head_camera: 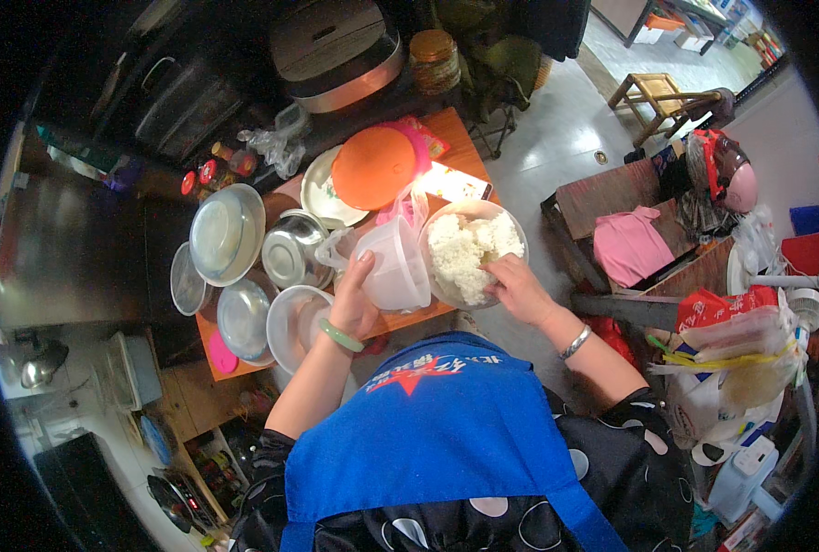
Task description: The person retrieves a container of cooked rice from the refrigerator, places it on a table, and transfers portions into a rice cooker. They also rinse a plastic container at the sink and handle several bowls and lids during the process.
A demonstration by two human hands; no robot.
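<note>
My left hand (354, 301), with a green bangle at the wrist, holds a translucent plastic tub (397, 272) tilted over the table's front edge. To its right is a round bowl (524, 233) heaped with crumbly white food (468, 248) that looks like cooked rice. The fingertips of my right hand (523, 290) reach into the near right side of this food. Whether they pinch some of it is hidden. A clear plastic bag (337, 247) lies against the tub's left side.
The wooden table (451, 134) carries a steel pot (292, 252), lidded bowls (226, 234), a translucent bowl (292, 321), an orange lid (373, 168), a white plate (323, 186) and a lit phone (457, 185). Right of me stands a bench (599, 200) with a pink cloth (631, 245).
</note>
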